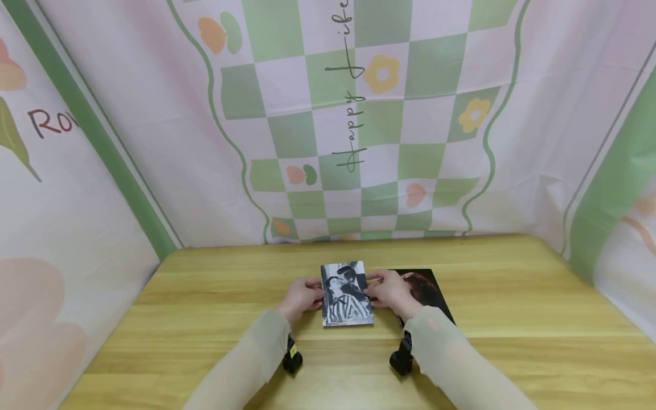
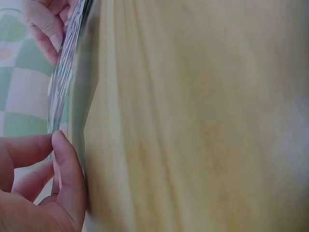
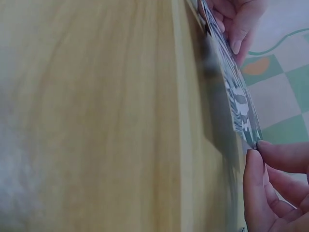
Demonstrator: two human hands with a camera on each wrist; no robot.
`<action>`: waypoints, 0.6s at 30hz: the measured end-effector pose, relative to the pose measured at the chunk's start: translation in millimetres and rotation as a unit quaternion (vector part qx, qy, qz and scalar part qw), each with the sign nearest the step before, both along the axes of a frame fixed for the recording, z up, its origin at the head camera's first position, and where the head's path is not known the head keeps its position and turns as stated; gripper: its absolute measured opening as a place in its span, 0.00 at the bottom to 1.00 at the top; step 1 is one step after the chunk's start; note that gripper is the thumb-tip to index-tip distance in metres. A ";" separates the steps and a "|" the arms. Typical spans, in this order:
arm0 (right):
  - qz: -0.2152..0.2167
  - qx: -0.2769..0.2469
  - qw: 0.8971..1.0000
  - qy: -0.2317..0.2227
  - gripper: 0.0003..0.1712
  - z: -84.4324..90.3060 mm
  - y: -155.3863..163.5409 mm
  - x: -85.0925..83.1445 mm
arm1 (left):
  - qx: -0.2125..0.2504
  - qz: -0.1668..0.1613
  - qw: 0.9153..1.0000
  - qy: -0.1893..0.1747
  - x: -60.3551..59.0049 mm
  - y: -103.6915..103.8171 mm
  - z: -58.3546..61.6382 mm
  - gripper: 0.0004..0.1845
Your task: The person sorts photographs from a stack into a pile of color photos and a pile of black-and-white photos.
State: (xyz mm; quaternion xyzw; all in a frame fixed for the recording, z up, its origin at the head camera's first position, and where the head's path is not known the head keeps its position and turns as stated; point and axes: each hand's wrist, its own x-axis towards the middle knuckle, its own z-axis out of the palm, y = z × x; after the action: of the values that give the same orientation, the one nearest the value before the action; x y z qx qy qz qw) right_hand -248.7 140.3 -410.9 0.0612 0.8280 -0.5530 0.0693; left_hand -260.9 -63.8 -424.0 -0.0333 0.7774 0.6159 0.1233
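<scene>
A black-and-white photo (image 1: 346,294) of two people is held just above the wooden table (image 1: 215,296), tilted slightly. My left hand (image 1: 302,297) pinches its left edge, and my right hand (image 1: 390,292) pinches its right edge. In the left wrist view the photo (image 2: 65,67) shows edge-on, with my left thumb and fingers (image 2: 65,164) on its near edge and the other hand's fingers (image 2: 46,24) at the far edge. The right wrist view shows the photo (image 3: 234,96) edge-on too, pinched by my right fingers (image 3: 265,179).
A second, dark photo (image 1: 427,290) of a person with reddish hair lies flat on the table under my right wrist. Patterned pink-and-green cloth backdrops (image 1: 359,125) close in the table at the back and both sides.
</scene>
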 end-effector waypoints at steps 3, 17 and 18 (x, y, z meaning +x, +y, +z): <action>0.003 0.001 1.000 0.000 0.21 -1.4 -1.0 -1.1 | -0.008 -0.010 1.000 0.000 -0.9 -1.0 -0.1 0.23; 0.002 0.027 1.000 -0.008 0.22 -2.0 -3.2 -2.2 | -0.042 -0.033 0.999 0.005 -2.0 -2.2 6.2 0.24; 0.003 0.027 1.000 -0.010 0.22 -2.0 -3.1 -2.5 | -0.048 -0.036 0.998 0.011 -1.4 -1.8 7.6 0.24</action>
State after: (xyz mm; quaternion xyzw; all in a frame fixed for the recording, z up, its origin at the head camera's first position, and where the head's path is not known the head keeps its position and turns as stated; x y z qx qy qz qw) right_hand -251.2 137.2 -412.9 0.0663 0.8423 -0.5293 0.0774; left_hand -262.3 -65.6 -416.4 -0.0048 0.8081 0.5733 0.1353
